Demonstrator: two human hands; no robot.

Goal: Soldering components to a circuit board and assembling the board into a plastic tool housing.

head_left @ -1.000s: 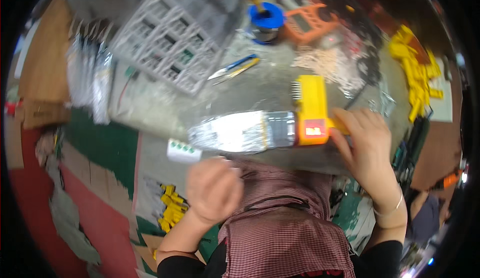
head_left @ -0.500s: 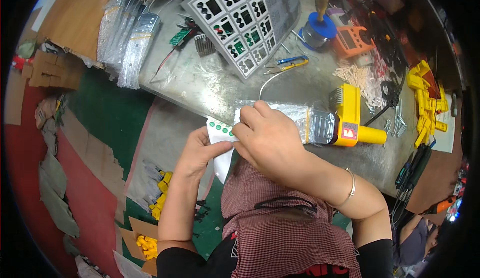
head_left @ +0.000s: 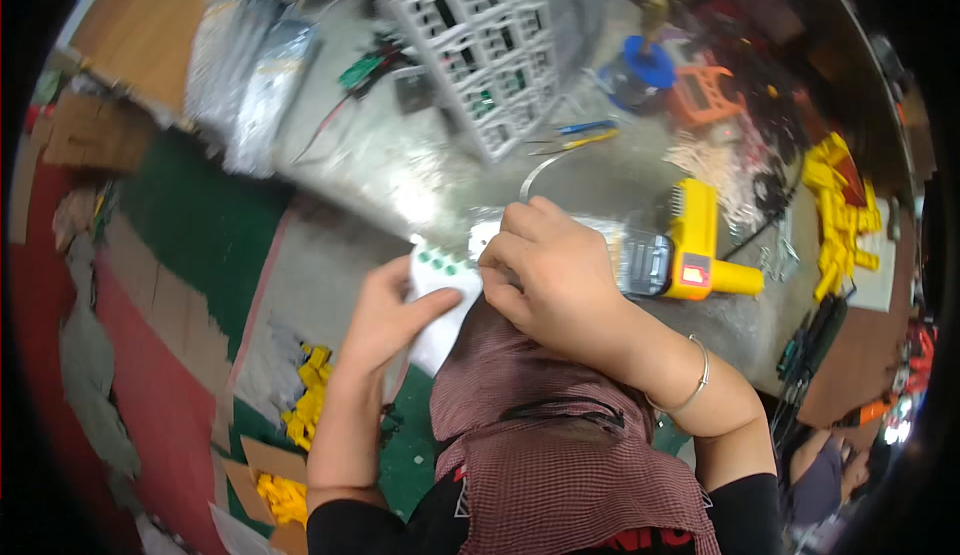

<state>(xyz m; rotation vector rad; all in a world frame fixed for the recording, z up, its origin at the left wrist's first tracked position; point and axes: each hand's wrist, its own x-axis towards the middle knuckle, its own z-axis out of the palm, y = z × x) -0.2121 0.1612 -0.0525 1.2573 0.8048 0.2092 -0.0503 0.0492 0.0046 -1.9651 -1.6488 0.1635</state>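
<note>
My left hand (head_left: 385, 315) pinches a white sheet (head_left: 437, 330) between thumb and fingers, just off the table's front edge. Round green stickers (head_left: 440, 262) sit along the sheet's upper part. Beside its right edge, my right hand (head_left: 555, 270) has its fingers curled together; whatever they may hold is hidden. Beneath and behind the right hand lies a clear plastic-wrapped bundle (head_left: 487, 229), partly covered. To its right, a yellow tool-like device (head_left: 697, 240) with a small lit display rests on the table, its dark and clear end toward the bundle.
A panel with several square cut-outs (head_left: 490, 85) stands at the back. Plastic-wrapped packages (head_left: 265, 95) lie at the table's left end. A blue spool (head_left: 640, 70), an orange meter (head_left: 703, 95), pliers (head_left: 585, 135) and yellow parts (head_left: 840, 215) are toward the right.
My right hand has shifted slightly right, drawing its fingertips off the sticker rows. The left hand still holds the sheet, which has tilted a little. The whole view has moved slightly and blurred.
</note>
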